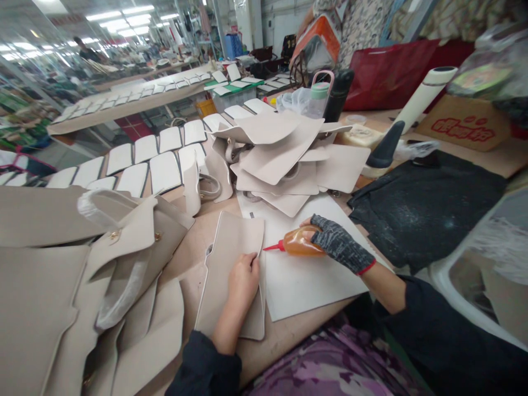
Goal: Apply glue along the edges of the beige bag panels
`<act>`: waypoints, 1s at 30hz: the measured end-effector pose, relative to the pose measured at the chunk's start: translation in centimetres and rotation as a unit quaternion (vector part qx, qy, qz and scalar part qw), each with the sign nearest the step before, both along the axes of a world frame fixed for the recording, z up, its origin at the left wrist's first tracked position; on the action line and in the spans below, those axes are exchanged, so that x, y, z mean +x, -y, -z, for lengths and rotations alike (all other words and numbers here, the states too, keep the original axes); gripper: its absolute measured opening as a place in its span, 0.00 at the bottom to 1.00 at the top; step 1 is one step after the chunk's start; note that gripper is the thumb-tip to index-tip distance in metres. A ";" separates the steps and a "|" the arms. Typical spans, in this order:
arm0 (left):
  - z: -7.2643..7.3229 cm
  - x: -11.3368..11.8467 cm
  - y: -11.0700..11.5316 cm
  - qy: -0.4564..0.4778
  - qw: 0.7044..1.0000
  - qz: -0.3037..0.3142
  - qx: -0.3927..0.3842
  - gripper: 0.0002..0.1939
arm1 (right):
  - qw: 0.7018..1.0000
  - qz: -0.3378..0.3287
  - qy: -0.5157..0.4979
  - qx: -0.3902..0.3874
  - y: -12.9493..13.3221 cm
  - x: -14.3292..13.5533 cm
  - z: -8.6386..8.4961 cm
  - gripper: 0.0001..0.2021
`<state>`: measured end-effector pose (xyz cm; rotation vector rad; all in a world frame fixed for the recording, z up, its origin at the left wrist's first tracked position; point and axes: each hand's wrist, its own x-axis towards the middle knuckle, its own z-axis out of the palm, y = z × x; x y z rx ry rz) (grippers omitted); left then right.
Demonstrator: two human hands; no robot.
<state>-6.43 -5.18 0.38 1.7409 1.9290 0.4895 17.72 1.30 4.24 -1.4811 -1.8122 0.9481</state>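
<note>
My left hand (244, 280) is bare and grips the right edge of a beige leather bag panel (225, 247) on the table in front of me. Its thumb and fingers pinch close to that edge. In a grey knitted fingerless glove with a red cuff, my right hand (340, 242) is wrapped round a squeeze bottle of amber liquid (301, 242). The bottle lies nearly level, and its red nozzle tip points left at the panel's edge, close beside my left fingers. Whether the tip touches the edge I cannot tell. Beneath the bottle lies a white board (305, 286).
Beige bag parts (280, 159) are heaped behind the board. A part-made handbag (132, 236) and more panels lie left. White pieces (165, 170) stand in rows behind. At right are a black cloth (429, 203), a white bin (454, 291) and a cardboard box (457, 124).
</note>
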 end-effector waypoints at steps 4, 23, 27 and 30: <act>0.0 0.1 0.0 -0.007 1.000 -0.001 0.001 0.15 | 1.000 0.000 -0.009 -0.004 0.9 0.2 0.2 0.14; -0.1 0.3 0.1 -0.003 1.000 -0.002 0.004 0.15 | 0.997 -0.016 -0.024 -0.067 5.9 -0.1 -0.2 0.17; -0.1 0.2 0.2 -0.005 1.000 0.002 0.015 0.15 | 0.995 -0.024 -0.021 -0.092 6.7 0.1 -0.1 0.17; 0.2 0.2 0.3 -0.005 1.000 0.004 0.027 0.14 | 0.991 -0.030 -0.039 -0.121 7.5 0.1 0.2 0.17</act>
